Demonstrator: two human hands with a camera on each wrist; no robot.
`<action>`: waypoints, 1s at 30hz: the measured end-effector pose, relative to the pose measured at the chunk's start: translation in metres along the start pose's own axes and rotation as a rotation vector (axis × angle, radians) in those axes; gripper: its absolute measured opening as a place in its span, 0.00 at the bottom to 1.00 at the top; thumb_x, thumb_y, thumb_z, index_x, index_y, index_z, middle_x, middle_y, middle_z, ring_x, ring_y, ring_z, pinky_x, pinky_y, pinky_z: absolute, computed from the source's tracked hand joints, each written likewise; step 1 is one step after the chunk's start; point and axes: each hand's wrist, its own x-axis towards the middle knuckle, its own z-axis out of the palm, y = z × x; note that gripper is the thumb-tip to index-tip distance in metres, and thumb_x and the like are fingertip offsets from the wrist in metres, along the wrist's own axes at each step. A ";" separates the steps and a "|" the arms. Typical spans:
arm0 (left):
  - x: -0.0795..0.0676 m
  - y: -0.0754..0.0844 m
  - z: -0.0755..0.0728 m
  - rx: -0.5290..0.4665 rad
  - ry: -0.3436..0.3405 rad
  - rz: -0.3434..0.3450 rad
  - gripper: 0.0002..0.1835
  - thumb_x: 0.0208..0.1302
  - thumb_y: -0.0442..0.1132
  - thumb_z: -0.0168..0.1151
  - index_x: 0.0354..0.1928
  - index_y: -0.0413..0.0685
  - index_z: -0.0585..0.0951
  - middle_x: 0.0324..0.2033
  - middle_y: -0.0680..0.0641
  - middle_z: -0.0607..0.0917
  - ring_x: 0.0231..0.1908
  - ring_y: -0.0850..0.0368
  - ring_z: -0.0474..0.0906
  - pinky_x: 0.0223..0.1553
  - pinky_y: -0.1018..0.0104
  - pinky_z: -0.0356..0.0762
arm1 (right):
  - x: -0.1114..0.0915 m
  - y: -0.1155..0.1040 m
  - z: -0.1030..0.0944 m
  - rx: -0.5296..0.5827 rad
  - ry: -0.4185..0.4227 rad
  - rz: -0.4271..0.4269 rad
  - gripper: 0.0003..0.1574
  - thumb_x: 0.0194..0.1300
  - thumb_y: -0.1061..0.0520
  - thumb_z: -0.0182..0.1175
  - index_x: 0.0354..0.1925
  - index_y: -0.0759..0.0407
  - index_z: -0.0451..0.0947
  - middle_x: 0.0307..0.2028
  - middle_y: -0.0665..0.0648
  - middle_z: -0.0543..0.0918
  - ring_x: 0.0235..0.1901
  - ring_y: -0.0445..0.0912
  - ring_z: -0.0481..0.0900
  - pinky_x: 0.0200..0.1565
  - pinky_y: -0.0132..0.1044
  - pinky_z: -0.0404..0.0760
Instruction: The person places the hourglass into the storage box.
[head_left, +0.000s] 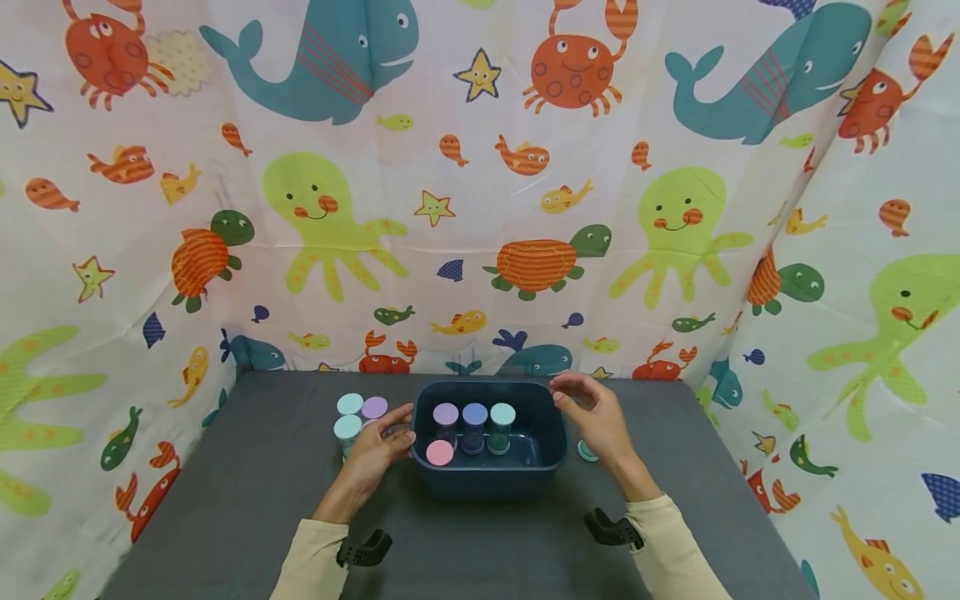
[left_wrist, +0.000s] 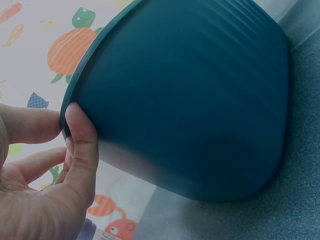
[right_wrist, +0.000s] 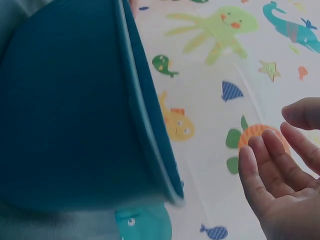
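A dark blue plastic bin stands in front of me on the table. Inside it, toward the left, are several small clear containers with coloured lids: a purple-lidded one, a blue-lidded one, a teal-lidded one and a pink-lidded one. My left hand pinches the bin's left rim between thumb and finger. Beside the right rim, my right hand hovers with loosely bent fingers and nothing in them. The right wrist view shows a gap between those fingers and the bin.
Left of the bin, partly behind my left hand, stand several more containers with light teal lids and purple lids. A teal round piece shows to the right, partly hidden. A sea-animal curtain surrounds the grey table.
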 end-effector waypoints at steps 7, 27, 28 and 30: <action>-0.001 0.001 0.001 0.023 0.003 0.002 0.29 0.67 0.27 0.57 0.70 0.43 0.68 0.60 0.36 0.71 0.48 0.47 0.77 0.40 0.71 0.81 | -0.003 0.014 -0.017 -0.047 0.088 0.051 0.19 0.68 0.55 0.62 0.53 0.63 0.78 0.52 0.66 0.81 0.47 0.34 0.79 0.51 0.20 0.76; -0.001 0.002 0.000 0.037 0.017 -0.004 0.29 0.67 0.27 0.57 0.70 0.44 0.68 0.60 0.37 0.72 0.51 0.43 0.77 0.41 0.69 0.82 | -0.022 0.057 -0.051 -0.115 0.224 0.158 0.26 0.69 0.58 0.60 0.62 0.64 0.70 0.61 0.65 0.73 0.56 0.38 0.73 0.52 0.15 0.70; -0.001 0.002 0.000 0.036 0.014 -0.005 0.29 0.67 0.27 0.57 0.70 0.44 0.68 0.61 0.37 0.71 0.51 0.43 0.77 0.41 0.69 0.82 | -0.023 0.060 -0.052 -0.120 0.223 0.170 0.27 0.69 0.58 0.60 0.63 0.64 0.70 0.62 0.65 0.72 0.59 0.41 0.72 0.53 0.15 0.69; -0.001 0.001 -0.001 0.032 0.011 -0.007 0.29 0.67 0.27 0.57 0.70 0.44 0.68 0.60 0.37 0.71 0.50 0.44 0.77 0.41 0.69 0.81 | -0.025 0.065 -0.053 -0.139 0.217 0.197 0.29 0.69 0.56 0.60 0.65 0.62 0.68 0.63 0.64 0.72 0.63 0.47 0.70 0.52 0.14 0.68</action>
